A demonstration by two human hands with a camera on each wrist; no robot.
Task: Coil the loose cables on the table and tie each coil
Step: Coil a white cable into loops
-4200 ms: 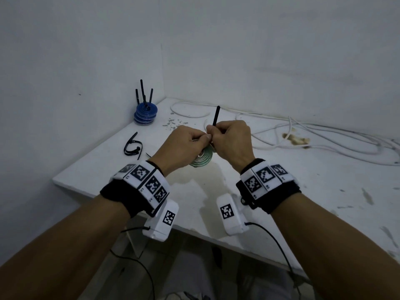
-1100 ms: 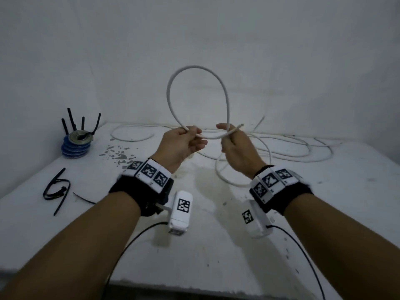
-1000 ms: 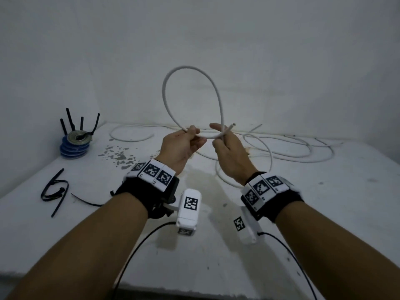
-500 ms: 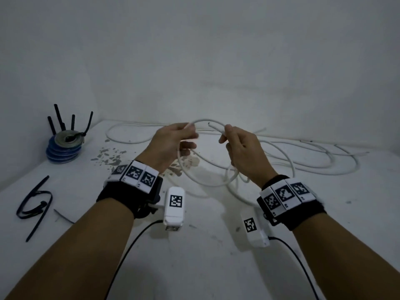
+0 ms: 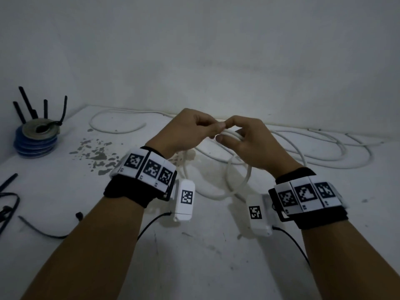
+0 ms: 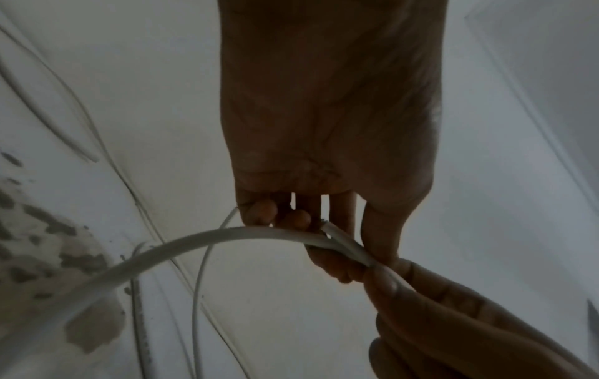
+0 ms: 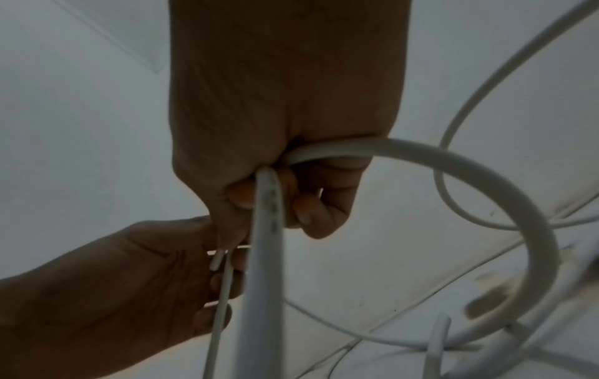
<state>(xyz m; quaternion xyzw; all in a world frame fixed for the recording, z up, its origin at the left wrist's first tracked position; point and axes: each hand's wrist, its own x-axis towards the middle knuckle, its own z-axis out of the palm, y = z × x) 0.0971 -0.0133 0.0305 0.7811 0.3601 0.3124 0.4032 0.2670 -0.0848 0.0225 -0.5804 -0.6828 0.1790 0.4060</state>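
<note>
A long white cable (image 5: 242, 182) hangs in small loops under both hands above the white table (image 5: 205, 256). My left hand (image 5: 213, 127) pinches the cable near its cut end (image 6: 329, 227). My right hand (image 5: 232, 131) touches the left one, fingers curled round a loop of the cable (image 7: 486, 174). In the left wrist view the cable (image 6: 194, 246) arcs away from my left fingers (image 6: 291, 218). The rest of the cable (image 5: 335, 156) sprawls over the table at the right and back.
A stack of tied coils (image 5: 36, 137), blue ones under a grey-green one, stands at the far left with black tie ends sticking up. Loose black ties (image 5: 8, 204) lie at the left edge. Paint has flaked off in a patch (image 5: 95, 152) left of my hands. Walls close the back and left.
The tall loop held upright a second ago has come down. My hands have drawn together, and the cable now hangs in small loops under them.
</note>
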